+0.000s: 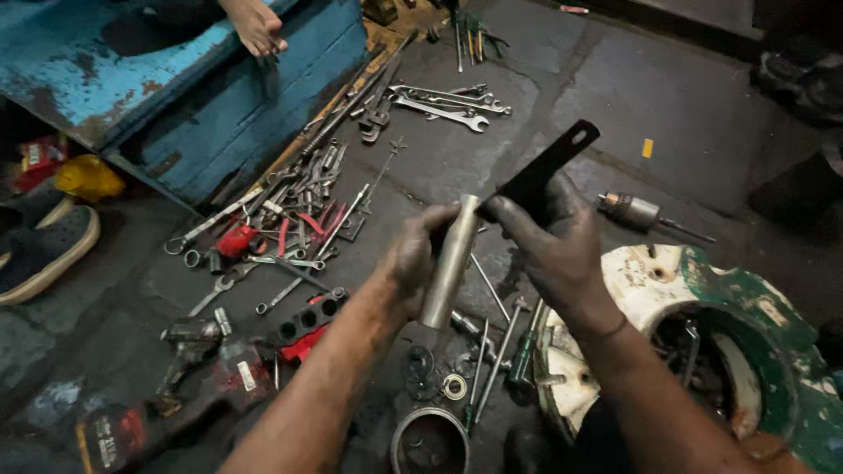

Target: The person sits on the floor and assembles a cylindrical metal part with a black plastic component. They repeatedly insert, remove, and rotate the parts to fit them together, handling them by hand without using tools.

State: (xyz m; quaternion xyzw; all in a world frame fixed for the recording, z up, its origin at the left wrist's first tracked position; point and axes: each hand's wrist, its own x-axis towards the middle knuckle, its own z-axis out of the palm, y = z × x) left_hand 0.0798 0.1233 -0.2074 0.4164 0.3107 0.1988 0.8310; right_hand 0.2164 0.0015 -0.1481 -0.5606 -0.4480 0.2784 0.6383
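Both hands were raised over the cluttered floor (562, 105), each closed on its own part. The left hand (413, 259) gripped a metal tube (450, 263) held nearly upright, and the right hand (549, 241) clamped a flat black bar (549, 167) that slanted up to the right, with a slot at its far end. The bar's lower end met the tube's top. Below lay wrenches (443, 104), a drill chuck (630, 211) and a white-and-green housing (702, 325) — all on the floor.

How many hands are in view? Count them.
2: the left hand grips a metal tube; the right hand holds a black flat bar. A bare foot shows top left; no other hands visible.
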